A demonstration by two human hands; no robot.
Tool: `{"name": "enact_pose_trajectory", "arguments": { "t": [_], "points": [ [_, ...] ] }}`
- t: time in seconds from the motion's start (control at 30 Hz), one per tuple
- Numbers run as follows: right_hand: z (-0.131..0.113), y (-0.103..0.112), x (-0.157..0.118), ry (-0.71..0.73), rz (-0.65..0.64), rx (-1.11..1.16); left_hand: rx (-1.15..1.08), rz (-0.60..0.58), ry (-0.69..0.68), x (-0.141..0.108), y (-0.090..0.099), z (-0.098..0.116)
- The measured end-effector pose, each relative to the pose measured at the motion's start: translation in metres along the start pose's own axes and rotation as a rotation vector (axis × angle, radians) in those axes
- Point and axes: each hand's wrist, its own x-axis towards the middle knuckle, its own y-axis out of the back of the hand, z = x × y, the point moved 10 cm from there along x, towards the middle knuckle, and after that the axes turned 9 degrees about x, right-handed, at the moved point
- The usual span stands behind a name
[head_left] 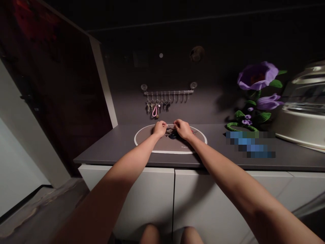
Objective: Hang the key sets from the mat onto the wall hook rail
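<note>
Both hands are over a brown oval mat [167, 146] with a white rim. My left hand [160, 129] has its fingers closed in a pinch at the mat's back part; what it grips is too small to name. Close by on the right, my right hand [182, 129] is also pinched, on something I cannot make out. Between and just below the hands lie some keys [169, 131] and a dark round item [173, 136]. A small reddish item shows just right of my right hand, partly hidden by it.
Behind the mat, a wall rail [169, 92] carries hanging keys [152, 105] and a pink loop [154, 111]. Purple flowers [258, 76], a blurred blue item [251, 145] and a large pale appliance [302, 118] stand on the right of the grey counter [106, 144].
</note>
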Motion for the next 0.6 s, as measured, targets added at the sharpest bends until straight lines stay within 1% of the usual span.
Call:
{"name": "enact_pose_trajectory", "arguments": {
  "t": [0.23, 0.5, 0.6],
  "points": [
    [-0.0035, -0.0071, 0.0038, 0.018, -0.047, -0.039, -0.018, -0.084, -0.04, 0.0004, -0.0107, -0.0031],
    [-0.003, -0.0073, 0.0056, 0.015, -0.045, -0.071, -0.032, -0.093, -0.002, -0.0003, -0.0098, -0.007],
    [-0.0038, -0.0072, 0.0053, 0.01, -0.055, -0.082, -0.041, -0.11, 0.041, -0.002, -0.0096, -0.0089]
  ]
}}
